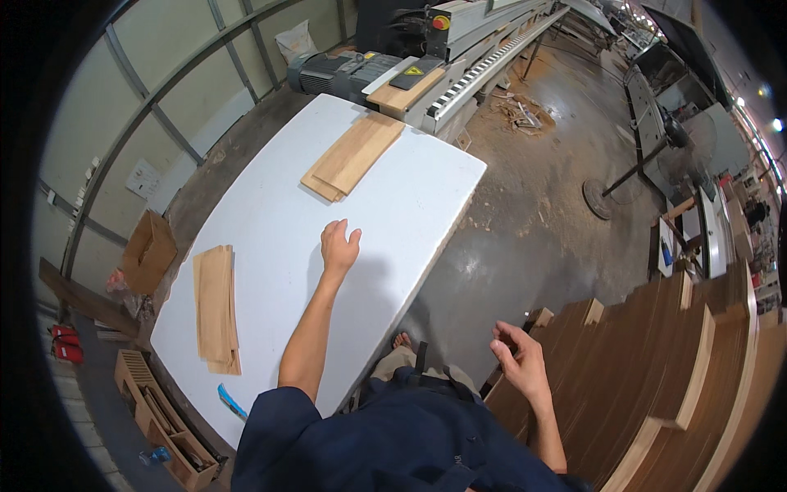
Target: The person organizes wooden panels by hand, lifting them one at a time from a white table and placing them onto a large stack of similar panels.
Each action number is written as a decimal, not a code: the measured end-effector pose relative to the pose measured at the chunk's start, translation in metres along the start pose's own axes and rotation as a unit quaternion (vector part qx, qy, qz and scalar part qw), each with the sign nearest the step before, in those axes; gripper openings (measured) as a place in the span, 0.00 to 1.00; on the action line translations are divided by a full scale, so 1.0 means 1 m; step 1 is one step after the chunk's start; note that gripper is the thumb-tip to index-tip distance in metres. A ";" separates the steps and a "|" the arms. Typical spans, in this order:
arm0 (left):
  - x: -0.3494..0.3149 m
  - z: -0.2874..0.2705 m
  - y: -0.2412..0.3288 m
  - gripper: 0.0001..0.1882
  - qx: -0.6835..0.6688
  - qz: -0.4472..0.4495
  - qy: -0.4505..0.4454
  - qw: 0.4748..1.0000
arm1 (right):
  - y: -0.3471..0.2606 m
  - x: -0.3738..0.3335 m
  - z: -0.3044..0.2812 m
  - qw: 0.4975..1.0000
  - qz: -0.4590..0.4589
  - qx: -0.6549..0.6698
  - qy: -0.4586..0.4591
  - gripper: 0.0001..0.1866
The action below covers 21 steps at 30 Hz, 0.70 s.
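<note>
My left hand [339, 248] hangs over the white tabletop [279, 254], thumb apart from the fingers and nothing in it. Just beyond it lies a small stack of light wooden boards [354, 154], their ends slightly uneven. Another low stack of long wooden boards [216, 310] rests on the left part of the table. Off the table's right side, my right hand [522, 363] is empty, its fingers loosely curled and apart. It is nearest to the tall stacks of brown boards [615, 369], and I cannot tell whether it touches them.
A blue utility knife [232, 401] lies near the table's left edge. At the far end stands a machine with a grey motor [321, 74]. A cardboard box [148, 252] and a wooden tool crate [164, 422] sit left of the table. A pedestal fan [648, 164] stands at right.
</note>
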<state>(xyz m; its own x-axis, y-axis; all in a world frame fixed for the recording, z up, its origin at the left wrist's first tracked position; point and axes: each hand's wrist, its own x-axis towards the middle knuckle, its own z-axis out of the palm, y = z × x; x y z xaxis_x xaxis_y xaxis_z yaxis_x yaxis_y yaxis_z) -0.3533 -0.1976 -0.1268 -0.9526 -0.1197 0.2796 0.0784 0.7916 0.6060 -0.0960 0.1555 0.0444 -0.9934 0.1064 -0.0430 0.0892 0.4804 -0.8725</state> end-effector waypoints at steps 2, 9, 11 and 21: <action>0.028 0.010 -0.005 0.29 0.039 0.025 0.030 0.998 | -0.009 0.052 0.008 0.999 -0.032 -0.017 -0.028 0.19; 0.128 0.042 0.003 0.41 0.207 0.018 0.008 0.978 | -0.008 0.223 0.055 0.974 -0.084 0.008 -0.212 0.19; 0.155 0.052 -0.006 0.42 0.225 -0.008 -0.001 0.974 | 0.003 0.281 0.072 0.963 -0.087 0.011 -0.256 0.19; 0.161 0.041 -0.030 0.51 0.188 -0.143 -0.001 0.972 | 0.072 0.587 0.197 0.979 -0.160 0.013 -0.129 0.29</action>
<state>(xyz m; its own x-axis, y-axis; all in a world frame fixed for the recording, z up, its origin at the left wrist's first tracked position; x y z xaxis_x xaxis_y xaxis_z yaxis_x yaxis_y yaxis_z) -0.5213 -0.2160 -0.1307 -0.9204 -0.3656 0.1387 -0.3015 0.8894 0.3435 -0.6873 0.0809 -0.1400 -0.9558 -0.2709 0.1147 -0.2270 0.4314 -0.8731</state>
